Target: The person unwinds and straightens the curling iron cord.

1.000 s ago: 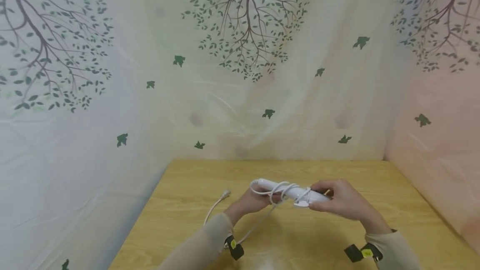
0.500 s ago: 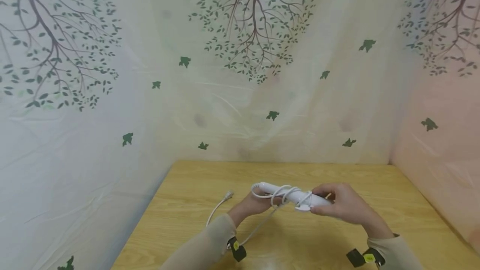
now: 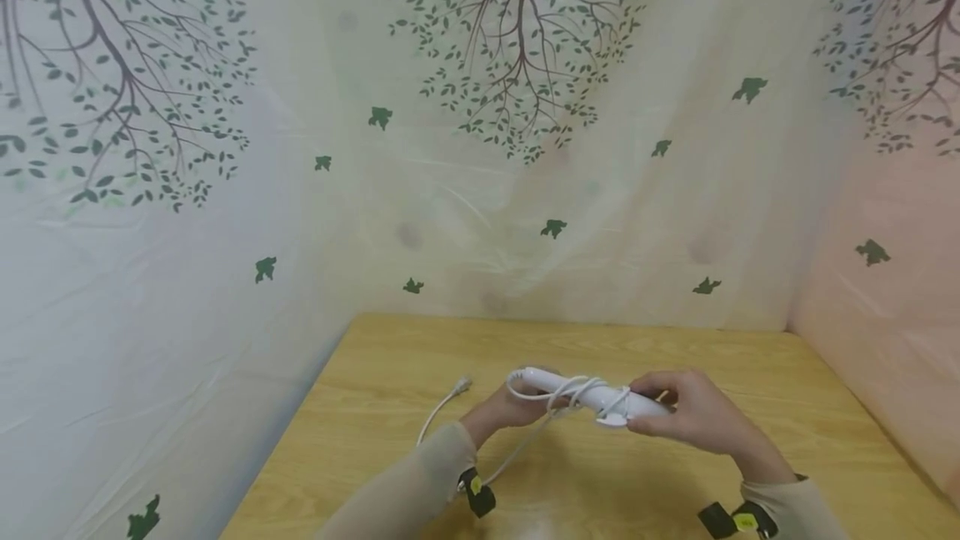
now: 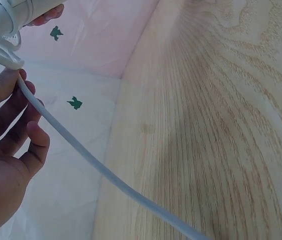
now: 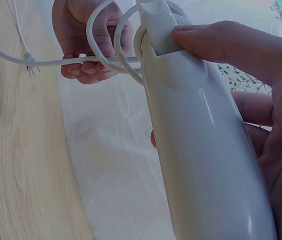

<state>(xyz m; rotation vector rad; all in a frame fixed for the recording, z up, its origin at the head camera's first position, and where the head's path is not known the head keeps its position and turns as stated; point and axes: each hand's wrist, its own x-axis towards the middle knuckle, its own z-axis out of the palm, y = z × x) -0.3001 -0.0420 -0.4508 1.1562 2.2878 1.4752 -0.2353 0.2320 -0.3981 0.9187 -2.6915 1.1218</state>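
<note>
A white curling iron point(image 3: 645, 407), its shape a long smooth rod, is held raised over the table. My right hand point(image 3: 703, 413) grips its right end; in the right wrist view the thumb point(image 5: 226, 44) lies beside the lever point(image 5: 162, 30). Loops of white cord point(image 4: 98, 164) are wound around the handle part. At the handle's left end is my left hand point(image 3: 513, 408), partly behind the iron. The left wrist view shows that hand pinching the cord between thumb and finger, just below the loops. From there the cord runs down toward the table.
A wooden table point(image 3: 405, 348) lies beneath both hands. The cord's plug point(image 3: 463, 385) shows to the left of the left hand. Hanging sheets point(image 3: 480, 265) printed with trees and leaves enclose the back and sides. Small black devices point(image 3: 480, 494) are strapped to both wrists.
The head view has shifted slightly, so everything appears a little further right. Both hands keep their holds on the curling iron and cord, with hardly any movement between them.
</note>
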